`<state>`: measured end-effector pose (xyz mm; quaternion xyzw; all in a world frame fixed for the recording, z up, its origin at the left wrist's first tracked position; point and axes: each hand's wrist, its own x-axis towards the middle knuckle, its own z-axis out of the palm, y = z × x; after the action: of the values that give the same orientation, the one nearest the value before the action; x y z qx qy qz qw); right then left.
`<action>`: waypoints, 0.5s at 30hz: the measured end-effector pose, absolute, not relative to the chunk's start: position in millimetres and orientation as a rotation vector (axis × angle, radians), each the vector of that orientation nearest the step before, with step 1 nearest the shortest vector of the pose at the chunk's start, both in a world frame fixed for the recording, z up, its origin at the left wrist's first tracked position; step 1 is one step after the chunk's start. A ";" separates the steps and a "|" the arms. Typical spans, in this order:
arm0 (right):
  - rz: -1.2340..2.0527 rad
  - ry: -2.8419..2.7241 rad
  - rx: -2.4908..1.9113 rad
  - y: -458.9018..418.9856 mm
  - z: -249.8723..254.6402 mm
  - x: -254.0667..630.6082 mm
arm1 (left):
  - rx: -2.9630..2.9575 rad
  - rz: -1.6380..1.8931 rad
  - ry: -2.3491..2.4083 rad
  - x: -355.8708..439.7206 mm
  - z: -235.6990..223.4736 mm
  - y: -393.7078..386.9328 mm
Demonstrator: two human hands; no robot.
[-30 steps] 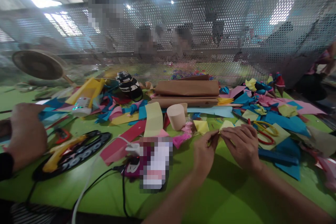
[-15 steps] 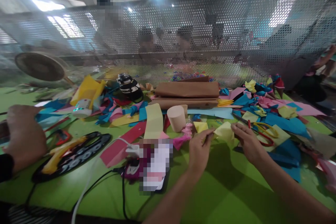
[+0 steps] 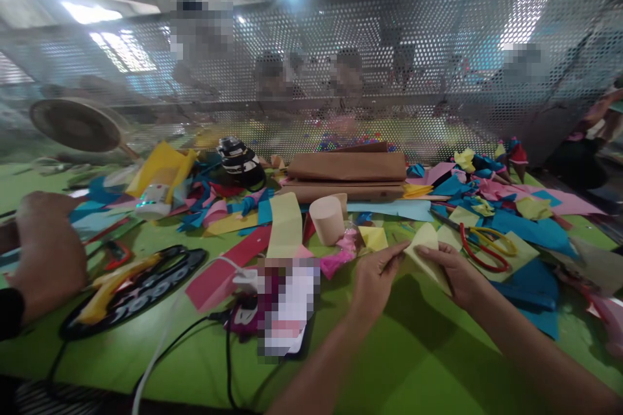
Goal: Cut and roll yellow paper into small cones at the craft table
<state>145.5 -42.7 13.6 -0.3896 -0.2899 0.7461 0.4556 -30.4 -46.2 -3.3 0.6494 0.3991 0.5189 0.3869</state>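
Observation:
My left hand (image 3: 374, 279) and my right hand (image 3: 450, 273) are together over the green table (image 3: 418, 350), a little right of centre. Both pinch one pale yellow paper piece (image 3: 427, 248), the left at its left corner, the right along its lower right edge. The paper is lifted off the table and stands tilted. Red and yellow scissors (image 3: 487, 248) lie just right of my right hand.
Coloured paper scraps (image 3: 491, 204) litter the back and right. A beige paper cup (image 3: 327, 218) and brown paper rolls (image 3: 348, 168) lie behind my hands. Another person's hand (image 3: 46, 253) rests at the left by a black and yellow sign (image 3: 139, 282). Cables (image 3: 195, 331) and perforated metal screen (image 3: 341, 71).
My hands parted from a tight pinch, and the yellow paper opened out and rose off the table. The other person's hand at the left hardly moved.

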 end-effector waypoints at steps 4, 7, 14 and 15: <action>1.823 -0.747 -0.958 -42.5 11.7 145.7 | 1.651 1.314 1.025 -29.7 -3.6 -46.9; 1.807 -0.763 -0.958 -41.9 9.8 144.9 | 1.638 1.311 1.026 -29.5 -4.7 -46.9; 1.736 -0.788 -0.963 -39.5 3.9 141.4 | 1.618 1.311 0.997 -27.9 -9.0 -47.0; 1.720 -0.793 -0.957 -38.8 2.8 141.3 | 1.609 1.311 0.988 -27.5 -9.0 -47.0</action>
<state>141.3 -38.8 2.8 -0.3936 -0.3262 0.7074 0.4882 -27.5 -47.0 -9.0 0.6388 0.3922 0.5204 0.4090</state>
